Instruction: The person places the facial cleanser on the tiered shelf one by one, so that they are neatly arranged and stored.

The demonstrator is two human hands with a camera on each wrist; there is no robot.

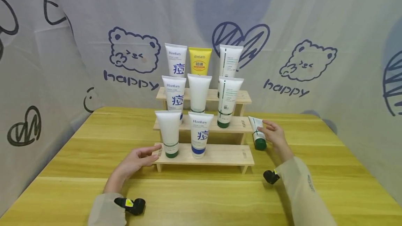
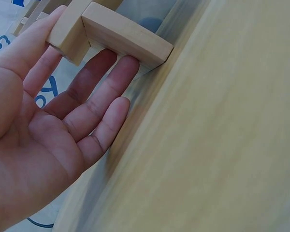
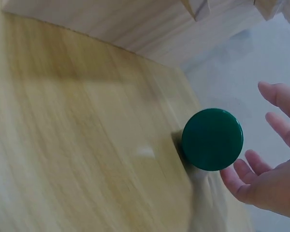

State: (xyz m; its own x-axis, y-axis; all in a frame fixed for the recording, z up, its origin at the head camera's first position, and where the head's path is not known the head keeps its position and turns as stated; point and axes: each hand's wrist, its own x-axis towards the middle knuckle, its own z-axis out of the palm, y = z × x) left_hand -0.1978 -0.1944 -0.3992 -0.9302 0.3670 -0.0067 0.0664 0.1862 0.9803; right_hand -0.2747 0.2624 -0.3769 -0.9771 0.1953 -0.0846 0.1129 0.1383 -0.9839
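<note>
My left hand (image 1: 139,159) is at the left end of the lowest wooden shelf (image 1: 216,159). In the left wrist view its thumb lies along the board, and fingertips touch the wooden leg (image 2: 128,36). My right hand (image 1: 274,135) is over a white tube (image 1: 257,126) with a green cap (image 3: 212,139), right of the stand. The tube lies tilted, cap towards me. The right fingers are loosely bent and spread; one fingertip meets the cap's edge in the right wrist view. The cap hides the tube's body there.
On the three-step stand are several tubes: a white tube with a green cap (image 1: 168,132), a blue-capped tube (image 1: 201,135), a yellow tube (image 1: 200,62) on top. The wooden table (image 1: 201,198) extends around it. A patterned cloth (image 1: 188,9) hangs behind.
</note>
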